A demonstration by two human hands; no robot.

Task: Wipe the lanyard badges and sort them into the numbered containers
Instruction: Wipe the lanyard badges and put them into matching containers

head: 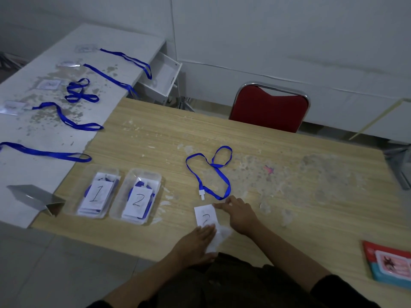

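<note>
Left hand (200,237) is pressing a soft wipe (219,236) flat-fingered; right hand (239,213) is pinning the light, slippery badge (205,215) by its edge.

White badge marked 2 (205,216) flat on table (blue lanyard (210,172) looped behind), containers 1 (95,195) and 2 (136,200) left.

Head view: looked forward and down from above, close over the wooden table (255,138).
Chair (269,107): at 12 o'clock.
</note>
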